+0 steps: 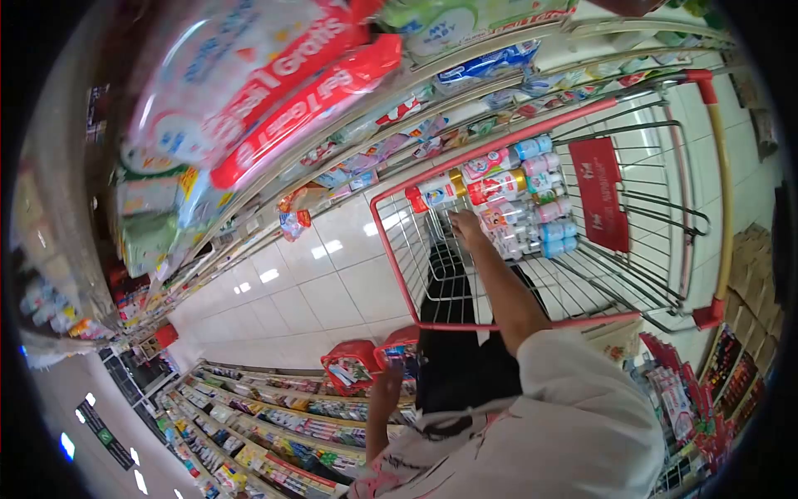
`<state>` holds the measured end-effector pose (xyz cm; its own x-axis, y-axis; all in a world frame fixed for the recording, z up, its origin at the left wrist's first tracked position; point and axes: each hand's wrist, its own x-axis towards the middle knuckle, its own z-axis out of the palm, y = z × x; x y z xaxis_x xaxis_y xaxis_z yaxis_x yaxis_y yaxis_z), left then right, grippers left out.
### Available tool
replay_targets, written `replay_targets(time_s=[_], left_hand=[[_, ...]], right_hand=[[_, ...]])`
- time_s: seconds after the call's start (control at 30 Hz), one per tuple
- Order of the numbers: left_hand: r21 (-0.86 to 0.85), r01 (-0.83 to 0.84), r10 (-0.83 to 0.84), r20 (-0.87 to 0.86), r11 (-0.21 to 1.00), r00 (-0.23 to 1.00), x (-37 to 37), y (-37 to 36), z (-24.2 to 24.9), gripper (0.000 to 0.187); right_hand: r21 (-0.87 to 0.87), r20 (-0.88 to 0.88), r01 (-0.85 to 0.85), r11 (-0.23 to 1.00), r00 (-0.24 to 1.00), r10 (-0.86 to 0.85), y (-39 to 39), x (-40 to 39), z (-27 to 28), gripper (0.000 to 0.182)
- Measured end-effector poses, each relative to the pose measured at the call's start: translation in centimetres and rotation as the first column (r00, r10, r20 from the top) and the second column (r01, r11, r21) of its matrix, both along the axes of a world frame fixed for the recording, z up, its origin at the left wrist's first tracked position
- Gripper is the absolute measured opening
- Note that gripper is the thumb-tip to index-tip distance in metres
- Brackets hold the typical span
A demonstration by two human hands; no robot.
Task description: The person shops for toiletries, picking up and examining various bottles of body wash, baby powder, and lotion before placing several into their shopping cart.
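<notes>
My right hand (465, 228) reaches down into a wire shopping cart (532, 323) with red rims, fingers curled; what they grip, if anything, is hidden. Just beyond the fingertips lies a white bottle with a red cap and gold band (437, 191). Beside the hand lie several more bottles and packs, among them a second gold-banded bottle (497, 188) and clear bottles with light blue caps (559, 239). My left hand (386, 392) hangs outside the cart, near red baskets (349, 366) of goods, its fingers dark and blurred.
Shelves with large wrapped packs (249, 91) run along the upper left, close by. Another long shelf of small goods (274, 416) lines the lower left. Tiled floor (291, 287) stretches between them. The cart's yellow handle (721, 200) is at the right, near stacked boxes (748, 283).
</notes>
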<state>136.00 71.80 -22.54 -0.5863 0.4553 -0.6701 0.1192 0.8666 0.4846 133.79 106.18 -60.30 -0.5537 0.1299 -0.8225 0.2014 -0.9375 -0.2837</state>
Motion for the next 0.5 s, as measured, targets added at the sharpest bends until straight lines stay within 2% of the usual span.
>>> replay_targets(time_s=[0.03,0.07,0.1,0.13,0.17,0.2,0.23,0.27,0.33,0.37,0.43,0.47,0.5], left_hand=[[-0.118,-0.01,0.019,0.075,0.993,0.997,0.8,-2.5,-0.6,0.027],[-0.142,-0.07,0.075,0.036,0.987,0.996,2.0,-3.5,0.2,0.027],[-0.156,-0.128,0.129,-0.009,0.979,0.992,3.1,-4.0,0.5,0.027],[-0.158,-0.12,0.126,0.025,0.98,0.992,3.6,-5.4,0.5,0.028],[-0.172,-0.111,0.124,0.064,0.979,0.99,3.7,-6.7,1.2,0.029],[-0.294,-0.141,0.176,0.097,0.945,0.98,3.3,-5.2,2.5,0.031],[-0.312,-0.149,0.189,0.103,0.938,0.977,3.6,-5.4,3.3,0.031],[-0.313,-0.239,0.286,0.113,0.919,0.951,3.8,-5.3,3.0,0.031],[-0.282,-0.348,0.398,0.144,0.894,0.906,2.4,-2.9,1.8,0.031],[-0.257,-0.354,0.396,0.136,0.899,0.908,1.5,-1.8,1.6,0.031],[-0.072,-0.172,0.174,0.021,0.982,0.985,-0.6,1.2,1.0,0.031],[-0.005,-0.13,0.13,-0.017,0.992,0.991,-1.9,3.5,1.2,0.031],[0.064,-0.087,0.091,-0.055,0.994,0.994,-3.4,6.2,0.9,0.032]], right_hand=[[0.014,0.158,0.079,0.997,0.984,-0.081,0.0,-2.6,-0.6,0.027],[0.031,0.316,0.155,0.987,0.936,-0.157,-0.5,-5.0,-1.0,0.023],[0.018,0.308,0.168,0.986,0.937,-0.166,-0.4,-7.2,-1.3,0.023],[0.111,0.427,0.407,0.907,0.804,-0.413,-0.1,-9.5,-1.3,0.022],[0.212,0.407,0.472,0.856,0.753,-0.517,-1.7,-9.5,-3.2,0.022],[0.311,0.369,0.527,0.791,0.7,-0.611,-3.4,-9.6,-5.1,0.022],[0.403,0.318,0.569,0.717,0.647,-0.693,-5.0,-9.6,-6.8,0.023],[0.641,0.398,0.176,0.747,0.756,-0.52,-4.9,-8.5,-5.1,0.02],[0.581,0.557,0.059,0.812,0.699,-0.449,-3.9,-8.1,-3.6,0.026],[0.692,0.541,-0.096,0.716,0.725,-0.426,-5.7,-6.9,-6.9,0.029],[0.776,0.431,-0.102,0.622,0.807,-0.404,-6.7,-4.5,-6.4,0.034],[0.746,0.333,0.022,0.666,0.854,-0.4,-6.3,-2.4,-2.3,0.036],[0.752,0.252,0.072,0.655,0.887,-0.387,-5.6,-1.1,1.6,0.035]])
